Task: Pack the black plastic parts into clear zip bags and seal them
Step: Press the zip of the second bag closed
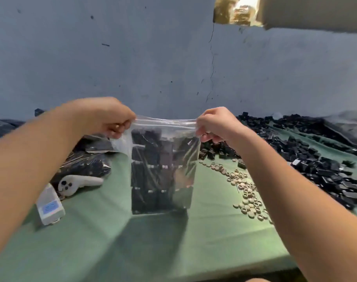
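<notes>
Outstretched forearms, left hand, right hand curled on zip bag

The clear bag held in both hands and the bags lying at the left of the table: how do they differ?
The held bag stands upright, its top corners pinched by the left hand and the right hand; the left bags lie heaped on the green table, untouched. The held bag shows black parts in neat rows; the left bags hide their order under glare. Both are clear plastic with black contents.
</notes>
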{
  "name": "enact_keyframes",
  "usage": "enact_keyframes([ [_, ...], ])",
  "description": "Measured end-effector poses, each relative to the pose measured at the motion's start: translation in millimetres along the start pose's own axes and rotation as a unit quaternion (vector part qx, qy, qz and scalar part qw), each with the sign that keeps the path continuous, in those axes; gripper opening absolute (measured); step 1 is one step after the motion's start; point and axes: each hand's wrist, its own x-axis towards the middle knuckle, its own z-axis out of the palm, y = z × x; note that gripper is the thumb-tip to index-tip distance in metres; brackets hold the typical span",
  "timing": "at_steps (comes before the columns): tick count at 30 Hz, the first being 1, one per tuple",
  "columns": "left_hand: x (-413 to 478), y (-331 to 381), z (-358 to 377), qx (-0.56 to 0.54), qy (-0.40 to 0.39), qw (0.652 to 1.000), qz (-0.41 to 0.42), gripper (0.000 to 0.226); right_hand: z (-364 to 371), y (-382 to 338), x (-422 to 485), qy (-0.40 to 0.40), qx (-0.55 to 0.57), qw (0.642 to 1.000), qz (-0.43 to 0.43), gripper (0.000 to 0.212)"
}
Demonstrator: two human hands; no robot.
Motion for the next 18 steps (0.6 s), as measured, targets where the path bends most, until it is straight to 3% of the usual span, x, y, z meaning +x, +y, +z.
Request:
enact_keyframes([
  [4,27,28,-14,-0.015,0.0,1.0,-0.023,0.023,-8,-24,39,-0.025,0.029,0.999,0.023,0.01],
  [10,32,48,-8,-0.077,0.158,0.975,0.136,0.017,-11,-33,58,0.1,0.103,0.988,-0.051,0.013],
  [14,12,-30,48,-0.077,0.168,0.97,0.16,0.015,23,27,29,0.106,0.068,0.991,-0.048,0.018],
  [18,-20,-134,128,-0.093,0.108,0.988,0.066,0.013,78,115,-13,0.047,0.05,0.997,0.037,0.024],
])
